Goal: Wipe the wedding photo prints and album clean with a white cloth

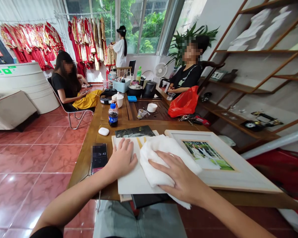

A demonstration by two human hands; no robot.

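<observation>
My left hand (121, 159) lies flat with fingers stretched on a white board or frame back (131, 180) at the near edge of the wooden table (88, 150). My right hand (180, 177) presses flat, fingers spread, on a white cloth (159, 155) that lies over the same white board. Just right of the cloth rests a light-wood framed photo (213, 158). A dark book or frame (134, 131) sits behind the white board.
A phone (99, 158) and a white earbud case (103, 131) lie left of my left hand. Further back stand a cola bottle (113, 115), cups, a tea tray and a red plastic bag (183, 103). Three people are beyond. Shelves line the right wall.
</observation>
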